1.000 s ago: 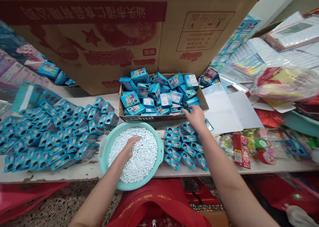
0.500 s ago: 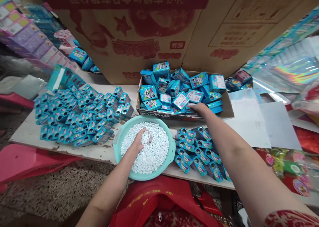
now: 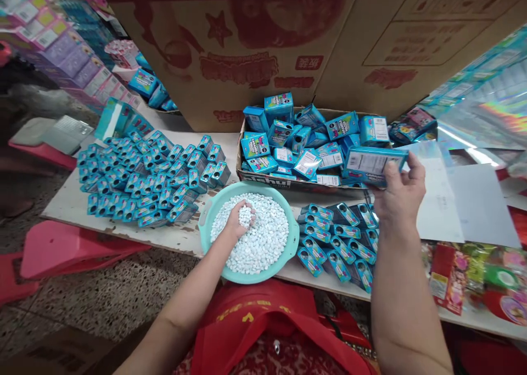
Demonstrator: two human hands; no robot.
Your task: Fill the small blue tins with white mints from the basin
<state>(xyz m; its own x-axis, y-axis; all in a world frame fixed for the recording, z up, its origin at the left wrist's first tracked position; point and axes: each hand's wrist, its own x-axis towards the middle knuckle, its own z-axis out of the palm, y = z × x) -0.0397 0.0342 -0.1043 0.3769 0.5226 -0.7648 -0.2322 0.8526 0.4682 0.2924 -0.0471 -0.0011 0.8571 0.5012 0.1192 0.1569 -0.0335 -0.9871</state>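
My left hand [image 3: 241, 219] is cupped in the turquoise basin [image 3: 205, 221], its fingers curled round a handful of small white candies [image 3: 245, 216]. Loose white candies [image 3: 263, 243] of the same sort fill the basin around it. At the right, my right hand [image 3: 400, 191] grips a blue candy box [image 3: 373, 162] by its right end, thumb on the side with the printed label. That box is raised over the right end of an open carton [image 3: 263, 178], where several similar blue boxes [image 3: 307, 162] lie jumbled.
Upright blue boxes with round holes in their tops stand in a large group [image 3: 140, 177] on the left and a smaller group [image 3: 337, 238] right of the basin. A big brown cardboard box [image 3: 263, 51] rises behind. White sheets [image 3: 436, 199] lie at right; a pink stool [image 3: 74, 248] stands at left.
My right hand has come up out of the carton and moved right, now with a blue box in it. My left hand has closed round candies and turned palm up.
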